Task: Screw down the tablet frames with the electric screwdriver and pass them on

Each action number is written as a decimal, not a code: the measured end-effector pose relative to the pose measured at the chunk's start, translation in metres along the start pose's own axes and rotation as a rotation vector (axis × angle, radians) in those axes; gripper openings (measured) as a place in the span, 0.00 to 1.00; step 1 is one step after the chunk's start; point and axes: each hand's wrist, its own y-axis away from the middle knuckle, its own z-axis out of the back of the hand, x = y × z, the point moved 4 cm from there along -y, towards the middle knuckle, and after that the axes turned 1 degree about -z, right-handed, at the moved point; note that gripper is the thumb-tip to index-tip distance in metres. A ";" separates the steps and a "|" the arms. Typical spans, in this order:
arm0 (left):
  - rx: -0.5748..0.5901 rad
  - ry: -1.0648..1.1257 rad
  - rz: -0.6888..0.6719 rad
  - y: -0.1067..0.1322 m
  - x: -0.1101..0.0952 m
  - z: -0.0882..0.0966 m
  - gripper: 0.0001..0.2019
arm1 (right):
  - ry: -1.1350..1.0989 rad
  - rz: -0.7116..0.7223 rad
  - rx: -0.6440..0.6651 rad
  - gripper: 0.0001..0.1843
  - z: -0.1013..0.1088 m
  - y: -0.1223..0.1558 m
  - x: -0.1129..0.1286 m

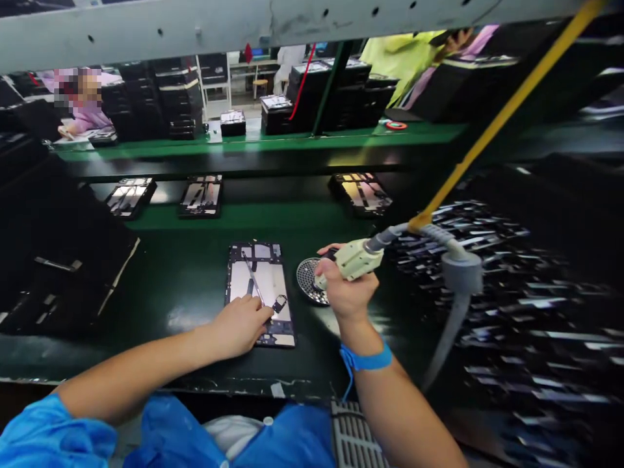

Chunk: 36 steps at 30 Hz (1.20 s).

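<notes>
My left hand [242, 325] rests on an opened tablet [268, 266] lying flat on the green bench, its fingers bent together. A small black part with a ring-shaped outline [279, 303] sits at the index fingertip and appears pinched there; the thumb is hidden. Wrapped in my right hand [348, 292] is a cream electric screwdriver [359, 259], tilted, with its nose over a round silver dish full of holes [306, 276]. The dish stands just right of the tablet. A blue band [373, 359] circles my right wrist.
A yellow strap [507, 117] and grey cable [451, 338] run from the screwdriver. Tall black stacks flank the bench, the left stack [58, 227] and right stack [526, 312]. Several tablets [201, 195] lie along the back. Beyond a second bench [273, 146], other people work.
</notes>
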 end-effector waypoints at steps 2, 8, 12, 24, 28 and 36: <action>0.000 0.039 0.004 0.004 -0.001 -0.004 0.09 | -0.006 -0.007 -0.001 0.14 -0.001 0.001 0.001; -0.126 0.107 -0.076 0.042 -0.007 -0.002 0.10 | -0.005 -0.008 0.023 0.13 -0.002 0.003 0.006; -0.210 -0.032 -0.193 0.053 -0.012 -0.009 0.11 | -0.019 0.006 0.027 0.13 -0.002 0.002 0.006; -0.403 -0.005 -0.056 0.044 0.005 -0.035 0.13 | 0.019 0.039 0.009 0.14 0.003 0.004 -0.003; -0.444 0.032 0.007 0.014 0.027 -0.035 0.09 | 0.034 0.041 -0.039 0.15 0.005 0.004 -0.010; -0.483 0.095 -0.031 0.008 0.040 -0.035 0.10 | 0.019 -0.008 -0.003 0.15 0.004 0.016 -0.002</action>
